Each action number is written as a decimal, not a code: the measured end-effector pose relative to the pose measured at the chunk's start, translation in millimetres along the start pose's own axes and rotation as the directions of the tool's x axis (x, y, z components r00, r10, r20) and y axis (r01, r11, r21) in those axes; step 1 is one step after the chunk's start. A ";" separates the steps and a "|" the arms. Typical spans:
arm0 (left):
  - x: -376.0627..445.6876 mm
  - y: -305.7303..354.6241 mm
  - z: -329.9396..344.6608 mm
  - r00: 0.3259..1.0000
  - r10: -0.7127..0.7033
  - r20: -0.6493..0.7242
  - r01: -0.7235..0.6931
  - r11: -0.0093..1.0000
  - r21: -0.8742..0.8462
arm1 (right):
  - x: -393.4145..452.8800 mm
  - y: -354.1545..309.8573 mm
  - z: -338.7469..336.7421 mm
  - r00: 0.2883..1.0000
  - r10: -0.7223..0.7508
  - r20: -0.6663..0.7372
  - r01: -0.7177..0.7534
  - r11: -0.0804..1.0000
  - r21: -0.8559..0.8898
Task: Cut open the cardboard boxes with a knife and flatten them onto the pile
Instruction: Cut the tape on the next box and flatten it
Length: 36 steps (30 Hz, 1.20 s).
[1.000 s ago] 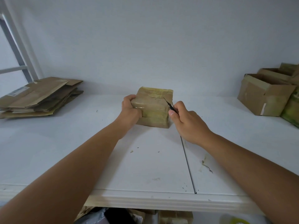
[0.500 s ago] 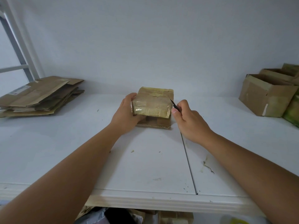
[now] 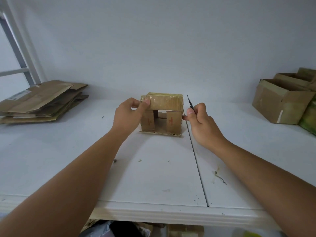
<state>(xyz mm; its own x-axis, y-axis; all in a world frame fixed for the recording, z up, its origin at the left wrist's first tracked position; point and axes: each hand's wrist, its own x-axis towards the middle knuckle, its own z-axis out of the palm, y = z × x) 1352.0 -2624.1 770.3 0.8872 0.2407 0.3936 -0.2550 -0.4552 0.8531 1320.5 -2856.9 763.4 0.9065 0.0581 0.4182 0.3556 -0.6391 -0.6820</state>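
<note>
Lifting the top flap of a small cardboard box [image 3: 161, 113] at the middle of the white tabletop [image 3: 153, 177], both bare arms reach forward.

Left hand [image 3: 130, 113] pinches the taped flap's left corner between thumb and fingers, holding it raised so two inner flaps stand visible. Right hand [image 3: 199, 118] curls around a thin dark knife [image 3: 190, 102], blade pointing up, just beside the box's right side, one fingertip touching it. Flattened cardboard pile [image 3: 42, 101] lies far left; open boxes [image 3: 282, 101] sit far right.
</note>
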 end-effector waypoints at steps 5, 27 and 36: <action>-3.5 4.8 7.0 0.981 0.188 -0.042 -0.175 0.962 0.208 | 0.0 0.4 0.8 1.000 -0.013 0.002 0.013 1.000 -0.026; -21.4 7.1 9.4 0.960 0.220 0.173 -0.247 0.956 0.156 | 4.0 0.9 12.2 0.970 -0.175 -0.168 0.091 0.903 -0.419; -19.9 5.2 10.6 0.953 0.219 0.211 -0.261 0.945 0.197 | 10.7 12.9 7.6 0.985 -0.058 -0.165 -0.007 0.929 -0.371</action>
<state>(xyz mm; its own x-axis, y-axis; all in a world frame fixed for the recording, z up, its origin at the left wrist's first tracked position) 1337.1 -2640.4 763.2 0.8706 -0.0510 0.4893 -0.3966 -0.6614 0.6366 1336.5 -2858.6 754.5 0.8342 -0.0320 0.5506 0.2395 -0.8782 -0.4140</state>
